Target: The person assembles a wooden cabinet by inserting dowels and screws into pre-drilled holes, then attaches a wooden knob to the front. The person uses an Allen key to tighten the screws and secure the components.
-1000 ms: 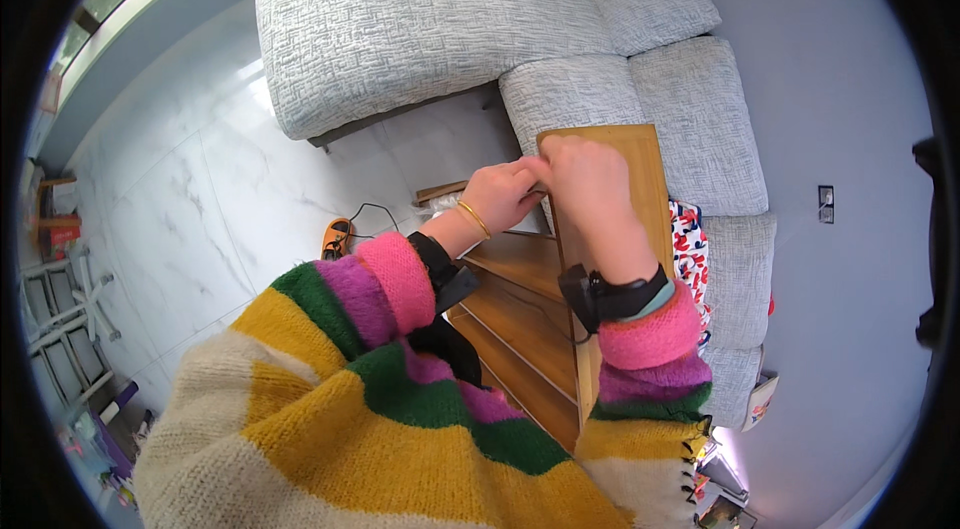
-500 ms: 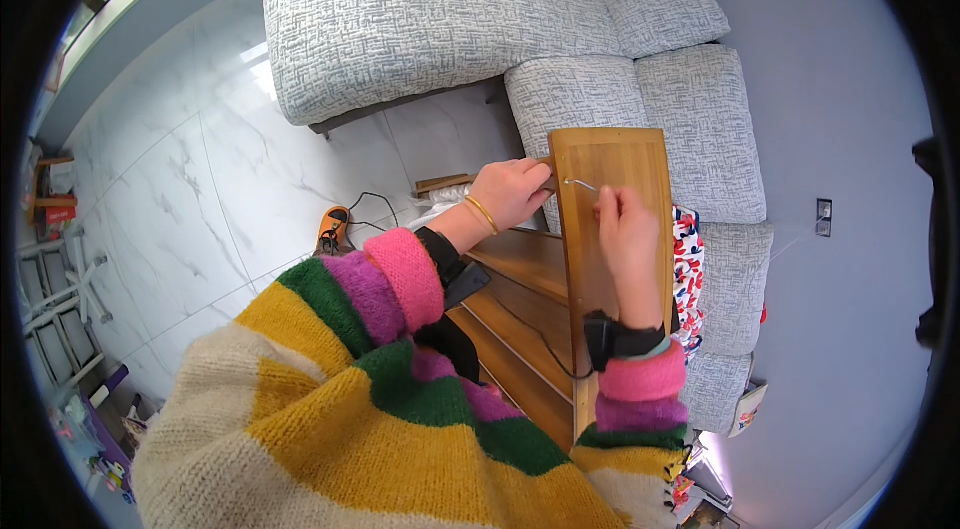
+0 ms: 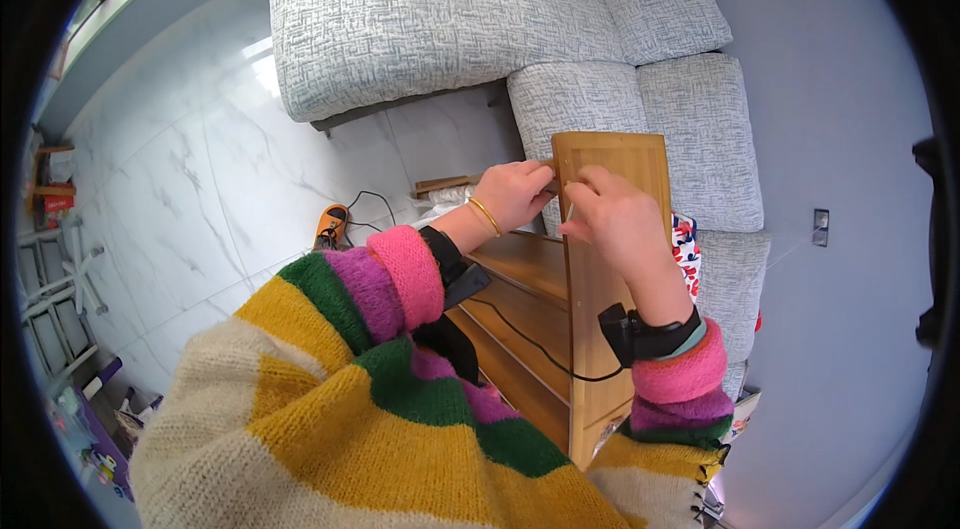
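A wooden furniture panel (image 3: 636,157) stands on end in front of me, with several wooden boards (image 3: 528,267) running off its left side. My left hand (image 3: 505,197) is closed around a wooden rail at the panel's upper left edge; the fingers hide most of the rail. Against the panel's face, near its upper left corner, my right hand (image 3: 618,219) is closed with bent fingers on a thin metal hex key. That key is almost wholly covered by the fingers now, and its tip cannot be made out.
A grey patterned sofa (image 3: 430,19) lies beyond the panel and along the right wall. A black cable (image 3: 520,327) runs between my wrist straps across the boards. An orange shoe (image 3: 331,226) rests on the marble-look floor (image 3: 210,169). White folding racks (image 3: 60,274) stand far left.
My right hand has turned and moved up to the panel's left edge, covering the hex key that showed before. The right forearm has swung outward. My left hand keeps its hold.
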A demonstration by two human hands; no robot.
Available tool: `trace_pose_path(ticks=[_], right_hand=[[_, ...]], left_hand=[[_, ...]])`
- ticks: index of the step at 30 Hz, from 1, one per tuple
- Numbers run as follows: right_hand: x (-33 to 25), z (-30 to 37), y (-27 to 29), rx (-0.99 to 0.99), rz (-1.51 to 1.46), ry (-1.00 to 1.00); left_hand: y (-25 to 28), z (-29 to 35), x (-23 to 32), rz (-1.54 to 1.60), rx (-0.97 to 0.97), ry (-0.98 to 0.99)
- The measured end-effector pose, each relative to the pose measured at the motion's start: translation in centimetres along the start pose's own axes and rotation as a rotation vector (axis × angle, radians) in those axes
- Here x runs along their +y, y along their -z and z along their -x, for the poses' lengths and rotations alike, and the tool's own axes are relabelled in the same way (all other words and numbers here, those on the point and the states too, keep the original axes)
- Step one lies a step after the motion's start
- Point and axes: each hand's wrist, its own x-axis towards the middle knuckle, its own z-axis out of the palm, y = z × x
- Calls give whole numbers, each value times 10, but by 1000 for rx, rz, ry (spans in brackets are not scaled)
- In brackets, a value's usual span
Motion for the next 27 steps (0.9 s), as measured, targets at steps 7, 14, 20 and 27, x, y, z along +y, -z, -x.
trace_pose_path(ticks=[7,14,20,27], right_hand=[[5,-19,-21,-188,44,-179],[48,-28,-38,-247,-1084,-1161],[26,3,-27,16,-259,-570],[32,-3,-4,-33,-120,-160]], left_hand=[[-3,-2,5,59,92,-48],[2,1,2,-16,23,-49],[2,-1,4,-41,15,-31],[5,-1,6,-30,1,-9]])
